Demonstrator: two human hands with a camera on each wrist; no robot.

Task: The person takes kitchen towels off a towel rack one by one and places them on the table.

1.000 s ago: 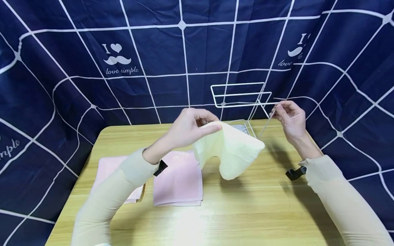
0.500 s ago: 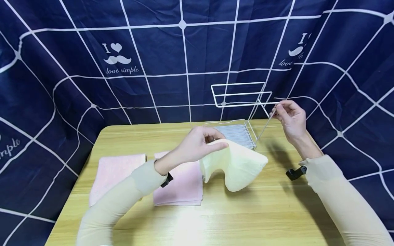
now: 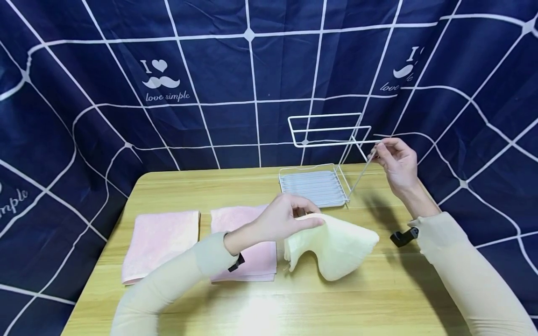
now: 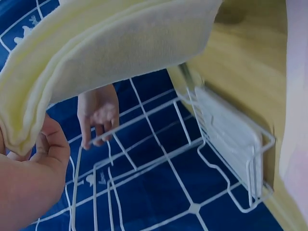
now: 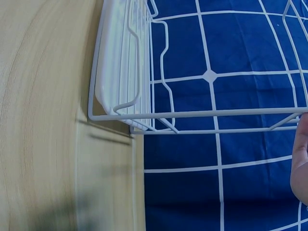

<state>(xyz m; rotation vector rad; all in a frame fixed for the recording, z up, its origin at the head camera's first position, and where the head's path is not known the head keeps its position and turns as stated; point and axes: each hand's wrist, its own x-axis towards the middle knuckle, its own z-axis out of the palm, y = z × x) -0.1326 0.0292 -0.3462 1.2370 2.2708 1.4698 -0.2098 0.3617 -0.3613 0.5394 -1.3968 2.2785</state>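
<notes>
My left hand point(image 3: 290, 218) pinches a folded pale yellow towel point(image 3: 344, 247) between thumb and fingers, holding it above the table with its ends drooping. In the left wrist view the towel's folded layers point(image 4: 130, 53) show beside the thumb. My right hand point(image 3: 397, 163) pinches the upper front corner of a white wire rack point(image 3: 332, 143) at the table's back right. The rack's base holds a white tray point(image 3: 313, 186) under its wires. Only part of the right hand point(image 4: 100, 115) shows behind the rack in the left wrist view.
Two folded pink towels lie on the wooden table point(image 3: 336, 308): one at the left point(image 3: 161, 242), another pink towel point(image 3: 248, 266) partly under my left forearm. A dark blue curtain point(image 3: 218, 126) with white lines stands behind the table and at both sides.
My left hand has moved toward me and to the right with the yellow towel, uncovering the rack's base and tray. The right hand and the rack stay in place.
</notes>
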